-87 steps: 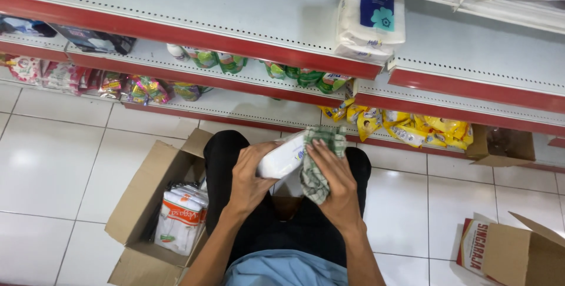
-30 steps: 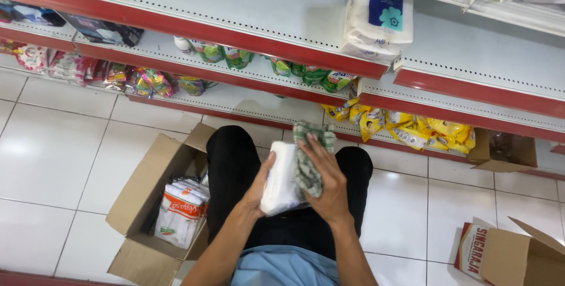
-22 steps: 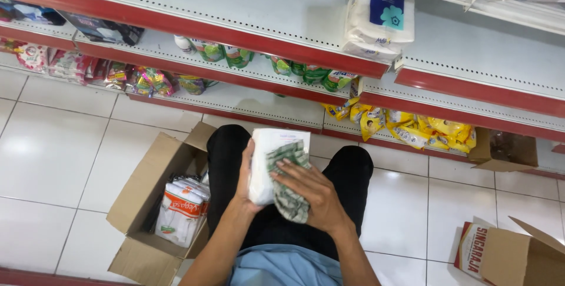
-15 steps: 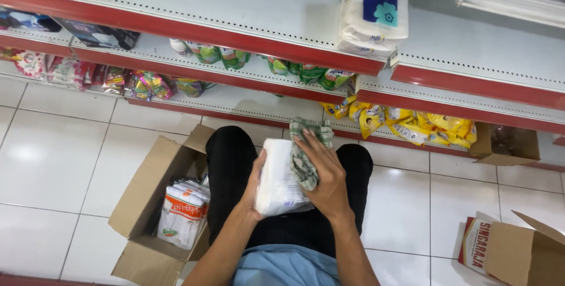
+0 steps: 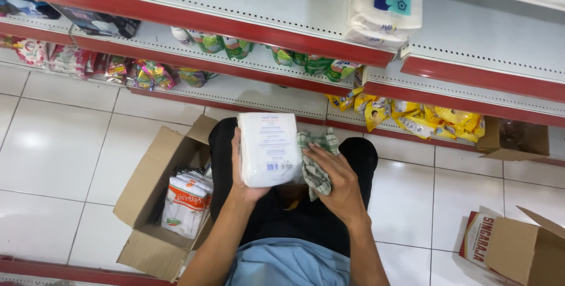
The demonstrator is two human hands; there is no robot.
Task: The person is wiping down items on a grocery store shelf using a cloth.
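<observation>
My left hand (image 5: 242,187) holds a white soft packet (image 5: 269,149) from behind and underneath, above my lap, with its printed back facing me. My right hand (image 5: 332,177) presses a green checked cloth (image 5: 313,162) against the packet's right side. I sit on the floor in black trousers in front of the store shelves. An open cardboard box (image 5: 154,203) at my left holds several more packets in white, orange and green wrapping (image 5: 187,203).
White shelves with red edges (image 5: 235,27) run across the top, carrying a stack of white packets (image 5: 385,3), green pouches (image 5: 235,45) and yellow packets (image 5: 424,118). More cardboard boxes stand at the right (image 5: 512,248) and under the shelf (image 5: 515,139). The floor is white tile.
My left hand has turned the packet from edge-on to flat, back side up. My right hand has kept sliding the cloth over it and now sits at its right side.
</observation>
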